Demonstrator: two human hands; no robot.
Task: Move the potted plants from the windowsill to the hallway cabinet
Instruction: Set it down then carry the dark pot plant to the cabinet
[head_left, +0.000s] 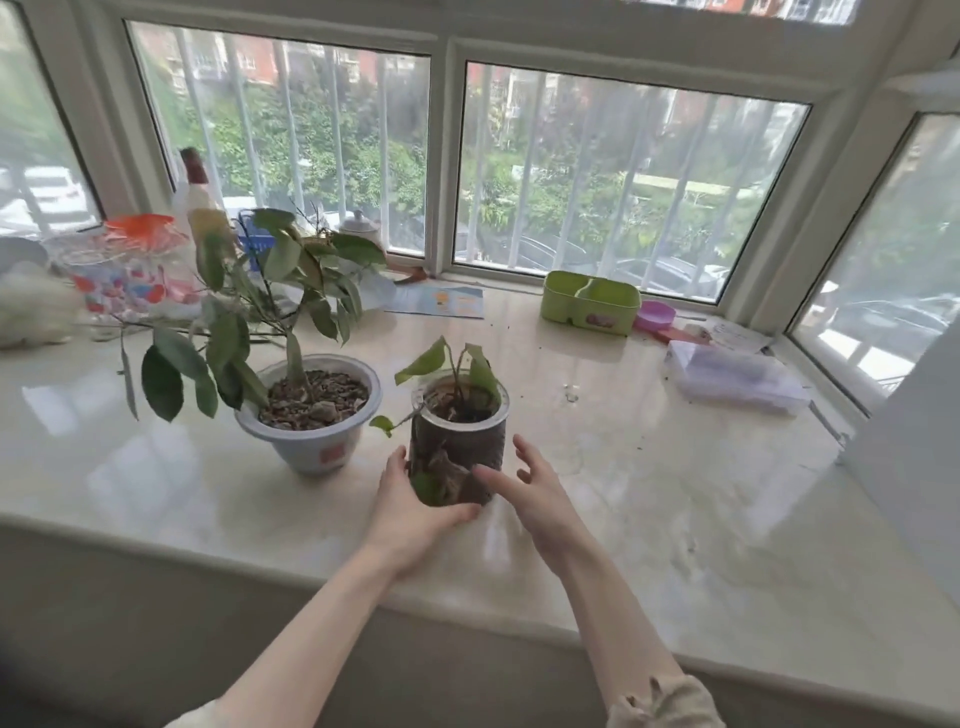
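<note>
Two potted plants stand on the pale marble windowsill (649, 493). The small dark pot (460, 441), with a few green leaves, is near the front edge. My left hand (410, 514) cups its left side and base. My right hand (524, 488) is just right of the pot with fingers spread, its thumb touching the lower front. To the left stands a larger white pot (311, 415) holding a leafy plant with long drooping branches.
A green divided container (589, 301) and a pink lid (655, 314) sit at the back right, a clear plastic box (732, 376) further right. At the back left are a patterned jar with an orange lid (130, 265), a bottle (200, 208) and papers (436, 301).
</note>
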